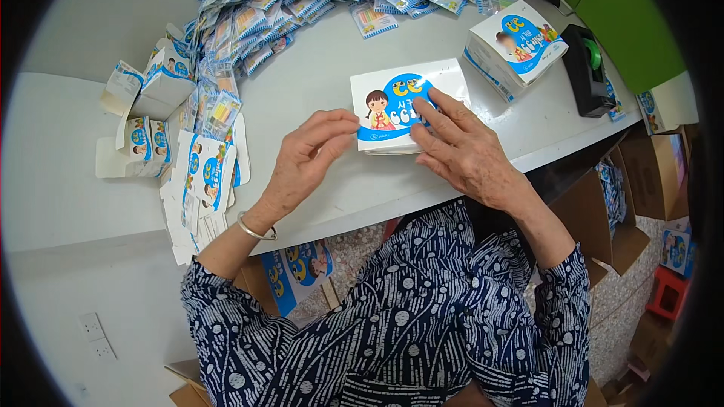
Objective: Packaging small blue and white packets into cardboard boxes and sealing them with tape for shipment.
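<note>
A white and blue carton (386, 109) with a cartoon child printed on its top lies closed on the white table (317, 75) in front of me. My right hand (469, 152) rests flat on the carton's right part, fingers stretched out over the print. At the carton's left edge is my left hand (309, 152), its fingers extended and its thumb apart, the fingertips at or just touching the side. Nothing shows in its grasp. A second closed carton (520, 49) of the same design stands further back on the right.
Small clear packets (302, 0) are heaped along the table's back and left. Unfolded and part-open cartons (207, 173) lie at the left. A black tape dispenser (588, 71) with green tape stands far right. Cardboard boxes (581, 211) and a red stool (667, 292) are below, right.
</note>
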`<control>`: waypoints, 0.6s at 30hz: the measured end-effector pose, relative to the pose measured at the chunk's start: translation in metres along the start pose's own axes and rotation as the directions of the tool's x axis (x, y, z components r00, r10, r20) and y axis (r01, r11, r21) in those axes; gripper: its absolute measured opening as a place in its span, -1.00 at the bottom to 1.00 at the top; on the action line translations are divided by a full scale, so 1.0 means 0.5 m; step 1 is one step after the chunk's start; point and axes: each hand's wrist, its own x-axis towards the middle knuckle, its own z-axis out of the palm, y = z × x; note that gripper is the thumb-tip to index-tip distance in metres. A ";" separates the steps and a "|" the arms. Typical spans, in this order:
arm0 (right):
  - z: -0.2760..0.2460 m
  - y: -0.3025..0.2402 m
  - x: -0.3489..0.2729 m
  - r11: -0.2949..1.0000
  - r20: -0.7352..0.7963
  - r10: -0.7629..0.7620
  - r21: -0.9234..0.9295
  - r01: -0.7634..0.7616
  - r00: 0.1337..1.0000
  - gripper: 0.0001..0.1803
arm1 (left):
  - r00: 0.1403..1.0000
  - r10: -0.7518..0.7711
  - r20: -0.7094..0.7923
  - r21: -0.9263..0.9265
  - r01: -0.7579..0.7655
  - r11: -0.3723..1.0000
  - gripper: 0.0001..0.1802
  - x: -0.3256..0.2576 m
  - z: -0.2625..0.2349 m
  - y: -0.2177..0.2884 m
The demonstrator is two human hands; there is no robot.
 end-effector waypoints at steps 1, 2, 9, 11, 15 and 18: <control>-0.002 -0.002 0.001 1.000 0.011 -0.001 0.002 0.001 1.000 -0.58 | 1.000 0.006 -0.008 -0.005 -0.006 1.000 -0.67 -0.002 -0.001 -0.005; -0.002 -0.002 -0.001 1.000 0.011 -0.003 0.004 0.003 1.000 -0.58 | 1.000 0.012 -0.015 -0.011 -0.012 1.000 -0.67 -0.003 -0.002 -0.007; 0.009 0.001 -0.008 0.996 -0.016 -0.028 -0.080 0.027 0.999 -0.53 | 0.951 0.307 0.027 0.303 -0.300 0.904 -0.68 -0.003 0.035 -0.013; 0.009 -0.002 -0.001 0.997 -0.005 -0.018 -0.080 0.018 1.000 -0.53 | 0.918 0.395 0.029 0.426 -0.369 0.826 -0.65 -0.004 0.043 -0.023; 0.009 -0.006 -0.002 0.997 -0.039 -0.019 -0.079 0.016 0.999 -0.60 | 0.906 0.421 0.049 0.465 -0.393 0.793 -0.63 -0.009 0.050 -0.021; 0.029 0.000 -0.009 0.993 -0.106 -0.032 -0.118 0.019 0.994 -0.68 | 0.903 0.430 -0.017 0.505 -0.363 0.783 -0.60 -0.022 0.069 -0.007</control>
